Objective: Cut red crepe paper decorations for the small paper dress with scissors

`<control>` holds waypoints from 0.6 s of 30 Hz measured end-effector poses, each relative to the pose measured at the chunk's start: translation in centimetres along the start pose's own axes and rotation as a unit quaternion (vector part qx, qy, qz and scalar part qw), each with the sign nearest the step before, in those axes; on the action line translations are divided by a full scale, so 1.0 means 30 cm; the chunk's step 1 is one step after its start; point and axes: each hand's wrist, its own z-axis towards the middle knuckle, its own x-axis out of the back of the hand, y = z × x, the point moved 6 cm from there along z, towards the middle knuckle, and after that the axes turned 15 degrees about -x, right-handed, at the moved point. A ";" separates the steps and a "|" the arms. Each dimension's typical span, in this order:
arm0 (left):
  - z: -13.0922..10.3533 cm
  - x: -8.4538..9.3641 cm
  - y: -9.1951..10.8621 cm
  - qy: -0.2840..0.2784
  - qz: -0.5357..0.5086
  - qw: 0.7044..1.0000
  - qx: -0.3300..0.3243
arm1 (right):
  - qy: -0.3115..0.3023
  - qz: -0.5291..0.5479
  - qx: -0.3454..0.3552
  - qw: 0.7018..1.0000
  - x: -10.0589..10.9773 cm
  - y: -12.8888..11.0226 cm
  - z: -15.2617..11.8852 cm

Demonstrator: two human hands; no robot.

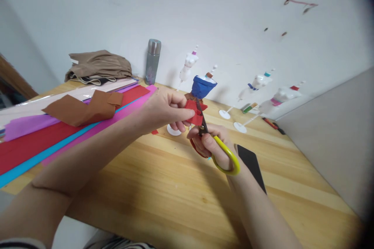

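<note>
Between the thumb and fingers of my left hand point(172, 111) is a small folded piece of red paper point(194, 116). My right hand point(214, 144) grips scissors point(226, 155) with a yellow handle loop, a red one and dark blades. The blades lie at the right part of the red paper. Just behind my hands stands a small white mannequin wrapped in blue material point(203, 86), with brown material below it. Its white round base point(174, 130) shows under my left hand.
Coloured sheets point(78, 132) and brown paper point(84, 111) lie at the left, a brown cloth point(99, 66) and a bottle point(153, 62) behind. More mannequins point(191, 60) point(260, 81) point(286, 94) stand along the wall. A dark flat object point(251, 163) lies beside my right forearm.
</note>
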 end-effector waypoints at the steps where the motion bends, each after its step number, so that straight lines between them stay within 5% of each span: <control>1: -0.002 0.002 0.002 0.000 0.001 1.000 0.000 | 0.005 -0.006 0.000 1.000 -0.002 -0.004 0.000; 8: -0.007 0.015 0.001 -0.018 -0.006 1.000 0.009 | 0.035 -0.019 -0.019 0.999 -0.018 -0.035 -0.010; 18: 0.006 0.012 -0.018 0.028 0.002 1.000 -0.013 | 0.028 -0.019 -0.017 0.999 -0.011 -0.016 -0.002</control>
